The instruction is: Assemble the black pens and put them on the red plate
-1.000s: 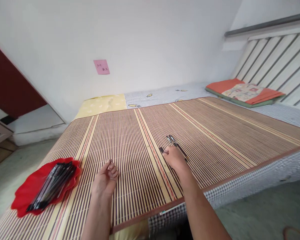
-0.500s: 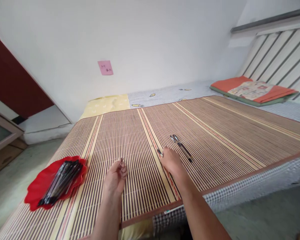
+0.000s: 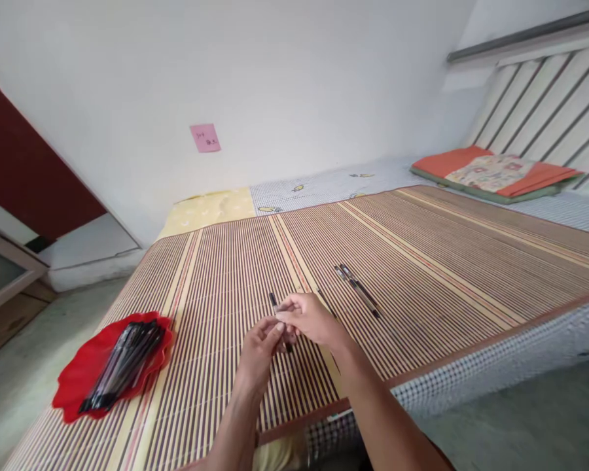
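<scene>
Over the striped bamboo mat, my left hand (image 3: pixel 261 347) and my right hand (image 3: pixel 310 319) meet with their fingers closed round one dark pen (image 3: pixel 273 299). Its black upper end sticks out above the fingers and its lower end shows beneath them; the middle is hidden. To the right of my right hand, a pair of pens (image 3: pixel 359 292) lies side by side on the mat. A red scalloped plate (image 3: pixel 73 379) stands at the left, with a heap of black and clear pens (image 3: pixel 122 366) in it.
The bamboo mat (image 3: pixel 216 275) covers most of the bed. A folded orange and green cloth (image 3: pixel 495 171) lies at the far right by a white slatted headboard (image 3: pixel 544 98). A pink note (image 3: pixel 205 138) sticks to the white wall.
My right hand has come left from the mat beside the pens, bringing a pen. My left hand has moved right and up to meet it and now grips the pen too.
</scene>
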Demonstrator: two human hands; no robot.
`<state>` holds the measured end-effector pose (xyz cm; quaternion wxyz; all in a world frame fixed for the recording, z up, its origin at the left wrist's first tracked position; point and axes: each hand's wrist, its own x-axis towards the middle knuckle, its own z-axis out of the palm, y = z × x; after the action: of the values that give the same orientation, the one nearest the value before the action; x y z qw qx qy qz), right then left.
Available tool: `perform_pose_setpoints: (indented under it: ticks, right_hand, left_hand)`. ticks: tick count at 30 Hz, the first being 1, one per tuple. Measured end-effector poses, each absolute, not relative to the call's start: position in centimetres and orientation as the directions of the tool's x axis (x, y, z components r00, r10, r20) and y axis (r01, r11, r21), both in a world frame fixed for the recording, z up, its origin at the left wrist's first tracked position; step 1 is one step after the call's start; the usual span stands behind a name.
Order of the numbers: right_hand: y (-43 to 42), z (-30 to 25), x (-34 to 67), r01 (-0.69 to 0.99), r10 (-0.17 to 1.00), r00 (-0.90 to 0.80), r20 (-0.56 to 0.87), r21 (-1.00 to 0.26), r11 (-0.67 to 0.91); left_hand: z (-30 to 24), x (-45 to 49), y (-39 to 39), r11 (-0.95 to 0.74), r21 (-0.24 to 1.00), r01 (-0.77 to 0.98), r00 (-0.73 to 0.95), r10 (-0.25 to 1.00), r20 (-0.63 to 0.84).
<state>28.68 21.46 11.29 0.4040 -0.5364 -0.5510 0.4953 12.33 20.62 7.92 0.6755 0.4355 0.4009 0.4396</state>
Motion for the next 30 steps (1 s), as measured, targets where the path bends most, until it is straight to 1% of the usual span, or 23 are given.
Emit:
perform_pose_setpoints:
  ticks: [1,2,3,4,5,6,7,9,15,16,17,19,21,22,23,25,27,30]
  right_hand:
    - [21.5,11.5,29.3,0.297,0.999,-0.024,-0.038,-0.954,-0.03]
    - [21.5,11.5,30.3,0.431,0.997,0.073,0.027,-0.902,-0.007]
    - [21.5,11.4,31.5,0.573,0.979,0.201,0.047,-0.816,-0.078]
    - [21.6,11.2,32.9,0.69,0.953,0.301,0.024,-0.695,-0.2]
    - [21.6,10.8,34.2,0.766,0.932,0.361,-0.027,-0.562,-0.313]
    - [21.7,10.4,35.3,0.801,0.916,0.392,-0.079,-0.461,-0.382]
    - [21.7,9.9,36.2,0.813,0.906,0.405,-0.119,-0.407,-0.417]
    - [21.9,9.1,37.1,0.827,0.908,0.391,-0.149,-0.376,-0.418]
    - [22.2,8.7,35.8,0.83,0.934,0.341,-0.102,-0.434,-0.351]
    - [22.1,9.0,35.5,0.824,0.942,0.326,-0.085,-0.463,-0.327]
    - [22.0,9.4,35.4,0.802,0.951,0.302,-0.061,-0.523,-0.288]
    - [21.8,10.4,35.1,0.677,0.967,0.254,0.012,-0.716,-0.168]
    - [21.4,11.6,34.9,0.442,0.968,0.231,0.1,-0.897,-0.013]
    - [21.1,12.3,34.7,0.321,0.963,0.232,0.137,-0.945,0.058]
    - [20.8,12.9,34.5,0.228,0.956,0.24,0.166,-0.967,0.111]
    - [20.2,14.2,34.0,0.106,0.941,0.264,0.21,-0.976,0.188]
    - [19.7,15.2,33.6,0.051,0.922,0.295,0.251,-0.968,0.247]
    - [19.1,16.1,33.0,0.017,0.906,0.311,0.288,-0.954,0.298]
  left_hand:
    - [7.8,12.0,20.8,0.211,0.942,-0.261,0.26,0.955,-0.142]
    - [7.8,11.7,21.0,0.194,0.942,-0.273,0.232,0.964,-0.132]
    - [7.8,11.4,21.2,0.188,0.942,-0.28,0.212,0.969,-0.13]
    - [7.9,11.1,21.3,0.186,0.941,-0.282,0.199,0.971,-0.133]
    - [8.0,10.9,21.4,0.188,0.942,-0.278,0.192,0.972,-0.137]
    - [8.1,10.8,21.5,0.191,0.944,-0.27,0.19,0.971,-0.142]
    - [8.2,10.8,21.4,0.193,0.947,-0.258,0.189,0.971,-0.146]
    - [8.3,11.0,21.3,0.194,0.954,-0.23,0.194,0.969,-0.15]
    - [8.0,11.6,21.1,0.158,0.965,-0.208,0.192,0.974,-0.118]
    - [8.0,11.6,21.1,0.156,0.965,-0.209,0.196,0.974,-0.114]
    - [8.0,11.6,21.1,0.153,0.966,-0.21,0.202,0.973,-0.11]
    - [8.2,11.7,21.0,0.146,0.966,-0.213,0.208,0.973,-0.101]
    - [8.4,11.8,20.8,0.137,0.968,-0.212,0.223,0.971,-0.089]
    - [8.5,11.9,20.7,0.134,0.969,-0.209,0.235,0.968,-0.083]
    - [8.7,12.0,20.6,0.131,0.97,-0.204,0.25,0.965,-0.078]
    - [8.9,12.1,20.3,0.133,0.973,-0.187,0.292,0.953,-0.075]
    - [9.1,12.2,20.1,0.137,0.977,-0.164,0.333,0.94,-0.077]
    - [9.1,12.3,19.9,0.152,0.978,-0.143,0.367,0.926,-0.09]
